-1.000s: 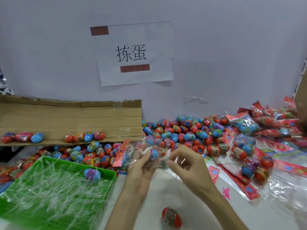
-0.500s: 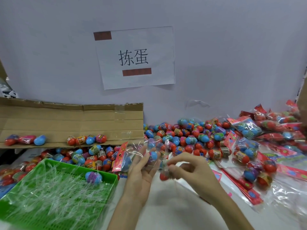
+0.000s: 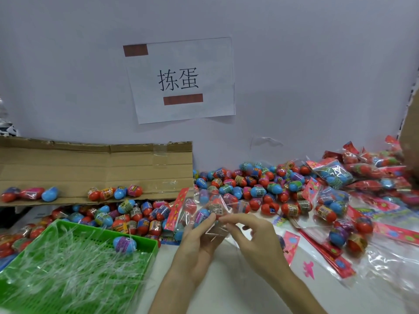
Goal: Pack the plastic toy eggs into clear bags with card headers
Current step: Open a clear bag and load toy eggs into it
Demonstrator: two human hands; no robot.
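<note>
On a white bench point(image 3: 226, 291) against a pale wall point(image 3: 68, 75), a clear bag point(image 3: 217, 230) with a red header point(image 3: 178, 209) is held up at centre, with eggs point(image 3: 203, 216) inside. The left hand point(image 3: 195, 243) cradles it, fingers point(image 3: 209, 220) curled round the film. The right hand point(image 3: 256, 241) pinches its mouth, likely to keep it open for filling. A heap point(image 3: 249, 184) of loose ones lies just behind, within easy reach, and packed bags point(image 3: 333, 175) pile up to the right.
</note>
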